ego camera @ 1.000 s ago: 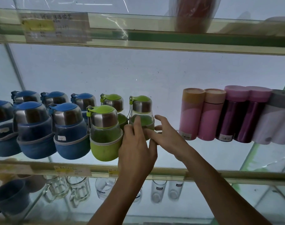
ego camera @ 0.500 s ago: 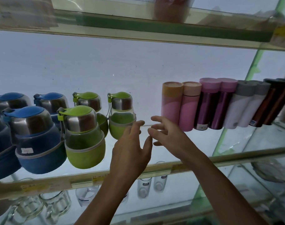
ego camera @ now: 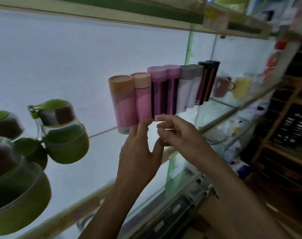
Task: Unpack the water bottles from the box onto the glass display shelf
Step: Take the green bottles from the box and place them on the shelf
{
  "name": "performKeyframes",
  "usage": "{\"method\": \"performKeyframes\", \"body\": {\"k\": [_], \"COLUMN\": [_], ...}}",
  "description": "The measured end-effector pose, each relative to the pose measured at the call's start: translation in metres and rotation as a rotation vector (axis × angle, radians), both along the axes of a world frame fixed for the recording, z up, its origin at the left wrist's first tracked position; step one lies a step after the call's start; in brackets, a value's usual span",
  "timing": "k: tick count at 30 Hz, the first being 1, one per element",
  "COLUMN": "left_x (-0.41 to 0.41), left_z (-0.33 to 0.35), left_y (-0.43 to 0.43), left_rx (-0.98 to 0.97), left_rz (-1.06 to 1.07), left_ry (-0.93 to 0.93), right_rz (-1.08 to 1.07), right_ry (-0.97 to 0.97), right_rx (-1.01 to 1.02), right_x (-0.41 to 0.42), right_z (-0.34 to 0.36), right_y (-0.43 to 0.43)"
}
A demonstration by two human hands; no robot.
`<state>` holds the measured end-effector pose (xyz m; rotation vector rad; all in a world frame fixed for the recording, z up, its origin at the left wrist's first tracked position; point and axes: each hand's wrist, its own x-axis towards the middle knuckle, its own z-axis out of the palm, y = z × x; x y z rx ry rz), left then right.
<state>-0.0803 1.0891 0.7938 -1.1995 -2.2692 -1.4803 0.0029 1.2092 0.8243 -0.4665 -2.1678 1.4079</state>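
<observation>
Both hands hang empty at the centre of the frame: the left hand (ego camera: 140, 152) has its fingers loosely spread, tips in front of the foot of the pink flasks (ego camera: 126, 104), and the right hand (ego camera: 181, 135) just beside it is relaxed, holding nothing. The green water bottles (ego camera: 66, 135) stand at the left on the glass display shelf (ego camera: 102, 152), with bare glass between them and the flasks. The box is not plainly in view; the next bottle is best gripped round its sleeve and set upright into that gap without knocking its neighbours.

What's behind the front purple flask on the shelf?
A second purple flask with a pink cap, close against it. Anything directly behind that one is hidden; only the white back panel shows above.
</observation>
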Motion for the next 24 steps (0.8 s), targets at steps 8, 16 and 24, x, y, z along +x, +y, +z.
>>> {"method": "performKeyframes", "body": {"k": [8,16,24], "left_x": [0.04,0.091,0.152], "left_z": [-0.021,-0.079,-0.18], "left_y": [0.05,0.104,0.136], "left_rx": [0.09,-0.138,-0.481], "left_rz": [-0.336,-0.539,-0.66], "left_ry": [-0.079,-0.171,-0.291], "right_rz": [-0.244,-0.397,-0.441], "right_ry": [-0.001,-0.144,-0.368], "right_rx": [-0.056,-0.143,-0.331], "right_x": [0.073,0.15,0.214], "right_z": [-0.029,-0.089,-0.191], "right_y": [0.029,0.059,0.083]}}
